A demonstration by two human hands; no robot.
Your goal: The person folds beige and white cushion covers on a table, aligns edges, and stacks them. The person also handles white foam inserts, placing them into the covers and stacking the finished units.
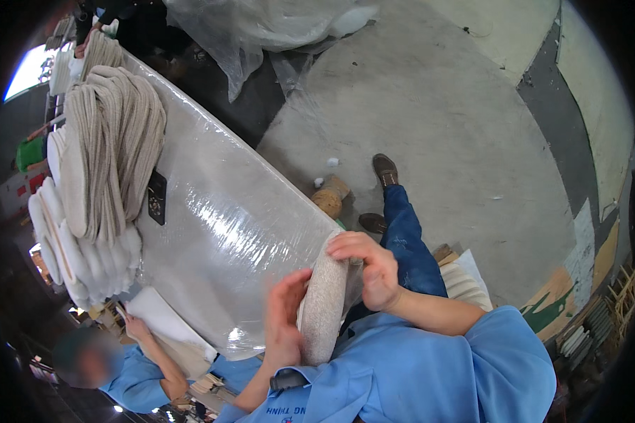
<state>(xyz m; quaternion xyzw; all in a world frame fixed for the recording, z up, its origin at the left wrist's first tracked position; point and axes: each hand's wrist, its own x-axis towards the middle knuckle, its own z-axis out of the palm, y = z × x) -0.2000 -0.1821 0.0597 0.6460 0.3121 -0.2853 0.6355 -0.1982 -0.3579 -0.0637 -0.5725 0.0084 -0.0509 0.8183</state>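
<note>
A: Holding, by the look of it, and checking. Gripping a speckled grey-beige round fibre pad [324, 310] on edge, close to the chest, just off the near corner of the long table wrapped in clear plastic film [226, 218].

B: And the right hand [371, 271]?

A: Curled over the pad's upper rim, fingers [351, 245] hooked across the top and thumb side behind, clamping it.

B: Left hand [284, 321]?

A: Laid flat against the pad's left face, fingers straight and close together, palm pressing or perhaps smoothing. Not pinching anything.

B: Touching the table at all?

A: Hard to tell. Appears lifted clear of the film, lower edge hidden behind the blue shirt sleeve [430, 374].

B: So which stage, as a judgement?

A: Mid-handling of a single piece: taken up, turned on edge, looked over or brushed. Not yet laid with the rest.

B: Meaning the rest further up the table?

A: Yes. Leaning stack of beige round pads [116, 141] at the far end, well apart, with rows of white round pads [63, 247] just beside and below it. Small black flat object [156, 197] lying on the film next to them.

B: Needed for any next move?

A: Keeping the right-hand clamp firm while the flat palm eases off, or the floppy piece could sag. Also minding a co-worker's hand [135, 326] resting on a white sheet [166, 317] at the table's lower edge.
</note>
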